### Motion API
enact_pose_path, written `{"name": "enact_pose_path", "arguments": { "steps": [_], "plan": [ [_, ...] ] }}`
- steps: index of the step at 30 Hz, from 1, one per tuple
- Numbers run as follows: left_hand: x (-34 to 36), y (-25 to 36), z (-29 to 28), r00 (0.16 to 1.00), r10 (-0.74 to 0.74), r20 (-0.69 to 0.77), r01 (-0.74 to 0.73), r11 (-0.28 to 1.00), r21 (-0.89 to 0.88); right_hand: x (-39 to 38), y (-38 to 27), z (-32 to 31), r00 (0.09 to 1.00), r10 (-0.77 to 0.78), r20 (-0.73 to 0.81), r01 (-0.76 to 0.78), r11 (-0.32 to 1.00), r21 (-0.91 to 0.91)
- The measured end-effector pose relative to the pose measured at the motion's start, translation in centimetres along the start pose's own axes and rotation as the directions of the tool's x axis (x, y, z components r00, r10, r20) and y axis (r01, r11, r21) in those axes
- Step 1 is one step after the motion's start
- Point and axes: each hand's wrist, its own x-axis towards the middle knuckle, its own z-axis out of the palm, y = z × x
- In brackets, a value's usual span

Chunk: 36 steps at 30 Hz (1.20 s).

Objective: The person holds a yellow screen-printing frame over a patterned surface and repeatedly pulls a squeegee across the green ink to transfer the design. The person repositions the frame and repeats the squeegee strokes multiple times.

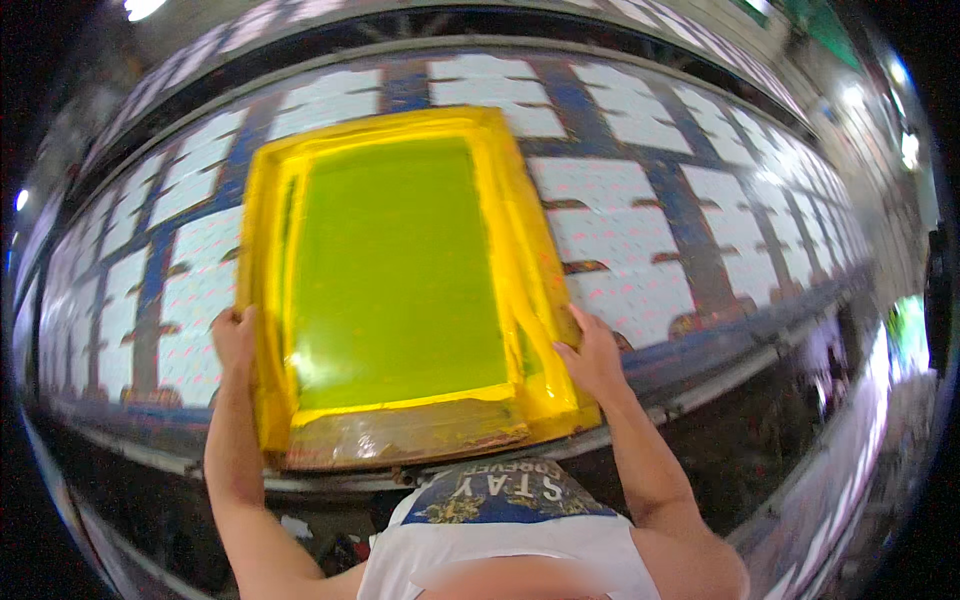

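A large rectangular screen frame (395,270) with a green mesh and thick yellow border lies at a slant over a long printing table. Its near edge is a scuffed, paler strip close to my body. My left hand (236,340) grips the frame's left side, fingers closed round the edge. My right hand (592,355) holds the right side, low down, its thumb on the yellow border. Beside and beyond the frame lie rows of white cut pieces (605,230) speckled with small pink marks, on the table's blue-grey surface.
The table's near metal rail (718,365) runs curving across the view below the pieces. A second long table (240,25) with white pieces stands behind, past a dark gap. A wall with bright lights (880,120) is at the right.
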Motion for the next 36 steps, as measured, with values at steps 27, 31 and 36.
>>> {"name": "enact_pose_path", "arguments": {
  "steps": [27, 31, 36],
  "plan": [
    [0.9, 7.8, -1.2, 0.992, 0.041, 0.118, -0.018, 0.982, -0.188, 7.3, 0.8, -7.9, 0.98, -0.011, -0.197, 0.003, 0.999, -0.038],
    [-1.7, 12.6, 2.7, 0.991, 0.091, 0.097, -0.054, 0.94, -0.336, 8.9, 5.9, -11.8, 0.964, 0.039, -0.264, -0.049, 0.998, -0.028],
    [-7.6, 19.2, 8.7, 0.991, 0.119, 0.053, -0.093, 0.931, -0.353, 9.2, 14.8, -15.5, 0.941, 0.006, -0.339, -0.006, 1.0, 0.0]
  ]
}}
